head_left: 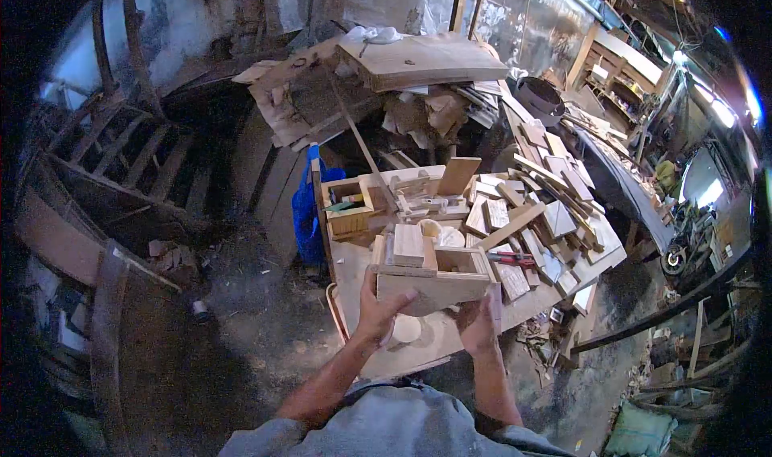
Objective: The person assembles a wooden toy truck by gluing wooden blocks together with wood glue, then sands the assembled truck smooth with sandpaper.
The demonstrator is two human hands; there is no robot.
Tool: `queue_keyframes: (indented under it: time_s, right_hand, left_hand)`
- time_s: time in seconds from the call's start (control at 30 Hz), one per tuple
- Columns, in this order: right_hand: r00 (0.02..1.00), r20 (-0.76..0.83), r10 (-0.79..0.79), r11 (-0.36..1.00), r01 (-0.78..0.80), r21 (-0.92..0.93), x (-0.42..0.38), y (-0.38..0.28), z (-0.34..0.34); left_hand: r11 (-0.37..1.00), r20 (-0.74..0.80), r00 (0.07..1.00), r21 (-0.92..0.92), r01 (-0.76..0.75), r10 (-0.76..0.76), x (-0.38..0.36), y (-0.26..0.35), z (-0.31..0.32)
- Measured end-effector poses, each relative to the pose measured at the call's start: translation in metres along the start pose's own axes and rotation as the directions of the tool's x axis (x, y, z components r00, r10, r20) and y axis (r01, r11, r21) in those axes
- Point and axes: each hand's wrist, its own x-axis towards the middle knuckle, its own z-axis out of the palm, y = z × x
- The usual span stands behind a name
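A small wooden box [433, 293] is held between my two hands above the workbench [354, 296]. My left hand [379, 311] wraps round its left end, with the thumb along the front side. At the right end, my right hand [478, 322] supports it from below and the side; its fingers are partly hidden. A pale wooden block [408, 245] rests on the left part of the box, while the right part shows an open compartment. Below the box, a round pale disc [405, 328] lies on the bench, partly covered by my left hand.
Many loose wood offcuts [555, 216] are heaped on the bench's right side, with a red-handled tool [512, 258] among them. A compartmented wooden box [348, 208] stands at the back left, beside blue cloth [308, 216]. A thick slab [418, 61] lies beyond.
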Motion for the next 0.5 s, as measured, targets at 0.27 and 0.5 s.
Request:
queue_keyframes:
  time_s: [0.27, 0.5]
  right_hand:
    - [0.793, 0.598, -0.12, 0.123, 0.609, -0.783, 0.01, -0.124, 0.087]
    - [0.71, 0.675, 0.199, 0.244, 0.631, -0.736, 0.064, -0.134, 0.096]
  left_hand:
    - [0.913, 0.055, 0.996, 0.397, -0.091, 0.076, 0.006, 0.006, -0.007]
    - [0.796, 0.235, 0.961, 0.548, -0.257, 0.149, 0.005, 0.011, -0.011]
